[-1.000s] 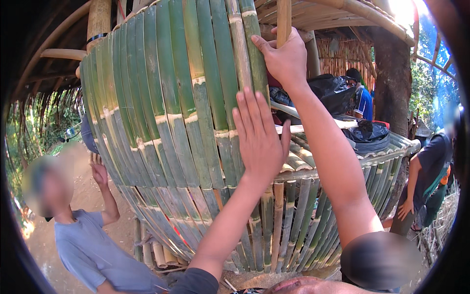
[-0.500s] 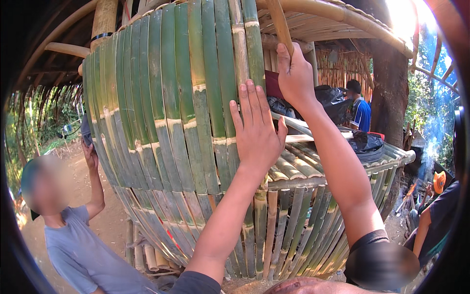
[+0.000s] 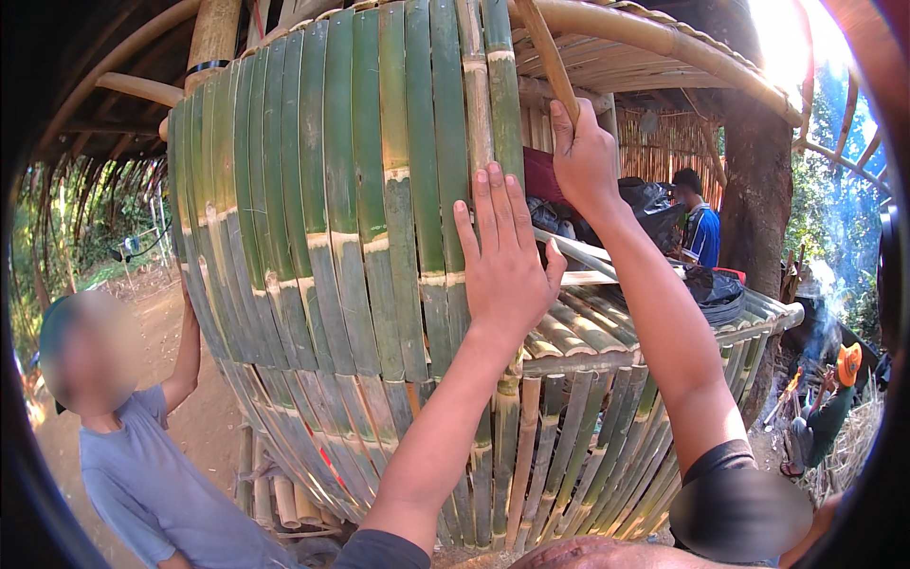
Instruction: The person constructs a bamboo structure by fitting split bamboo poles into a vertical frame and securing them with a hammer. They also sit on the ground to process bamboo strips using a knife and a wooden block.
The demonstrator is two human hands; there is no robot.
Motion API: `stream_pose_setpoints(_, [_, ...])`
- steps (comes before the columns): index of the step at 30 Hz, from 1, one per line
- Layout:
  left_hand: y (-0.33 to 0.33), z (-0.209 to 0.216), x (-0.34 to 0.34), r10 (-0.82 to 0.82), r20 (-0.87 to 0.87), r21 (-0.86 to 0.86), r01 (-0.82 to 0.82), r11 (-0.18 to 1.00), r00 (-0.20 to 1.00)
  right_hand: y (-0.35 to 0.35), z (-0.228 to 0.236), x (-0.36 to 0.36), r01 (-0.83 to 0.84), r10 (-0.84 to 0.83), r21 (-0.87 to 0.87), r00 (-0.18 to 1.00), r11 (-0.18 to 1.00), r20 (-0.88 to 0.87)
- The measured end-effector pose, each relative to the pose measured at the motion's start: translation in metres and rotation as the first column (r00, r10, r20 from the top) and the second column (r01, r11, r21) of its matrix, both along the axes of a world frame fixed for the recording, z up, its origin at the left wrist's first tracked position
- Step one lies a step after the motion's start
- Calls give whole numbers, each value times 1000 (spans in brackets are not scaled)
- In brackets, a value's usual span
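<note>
A wall of upright green split-bamboo slats [image 3: 341,190] fills the middle of the view. My left hand [image 3: 502,261] lies flat on its right edge, fingers stretched upward over the slats, holding nothing. To the right and higher up, my right hand [image 3: 585,156] is closed round a slim wooden handle [image 3: 550,57]. That handle leans up and to the left, and its far end is cut off by the top of the picture. Right of my left hand, a bamboo-slat ledge [image 3: 592,322] runs behind my right forearm.
At the left a person in a grey shirt [image 3: 156,474] reaches to the wall's far edge. Black plastic bags [image 3: 654,213] lie above the ledge, with a person in blue [image 3: 701,232] behind. A person in an orange hat [image 3: 848,365] crouches by a smoking fire at right.
The left person's hand, earlier visible at the wall's edge, has slipped behind it. A dark-sleeved person at the far right has mostly left view. My hands keep nearly the same pose.
</note>
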State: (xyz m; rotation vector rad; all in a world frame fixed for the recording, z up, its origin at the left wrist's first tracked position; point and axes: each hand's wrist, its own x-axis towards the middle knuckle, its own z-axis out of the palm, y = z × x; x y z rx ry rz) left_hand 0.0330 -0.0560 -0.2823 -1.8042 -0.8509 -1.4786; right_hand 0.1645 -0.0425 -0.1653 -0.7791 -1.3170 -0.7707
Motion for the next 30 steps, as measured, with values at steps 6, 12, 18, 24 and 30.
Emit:
stream_pose_setpoints(6, [-1,0,0,-21,0,3,21,1000,1000,12,10,2,12,-14,61,999,998,45])
stream_pose_setpoints(12, [-2,2,0,11,-12,-9,-11,1000,1000,3,13,-5,-28,24,107,999,994,44])
stream_pose_setpoints(18, [-1,2,0,9,-18,-35,-9,999,1000,8,12,1,0,0,21,1000,1000,20])
stream_pose_setpoints(24, [-2,2,0,12,-32,-45,-14,999,999,3,13,2,-11,10,10,999,1000,42])
stream_pose_setpoints(30, [-1,2,-1,-1,-29,-36,0,999,1000,2,10,-4,-48,47,39,998,998,29])
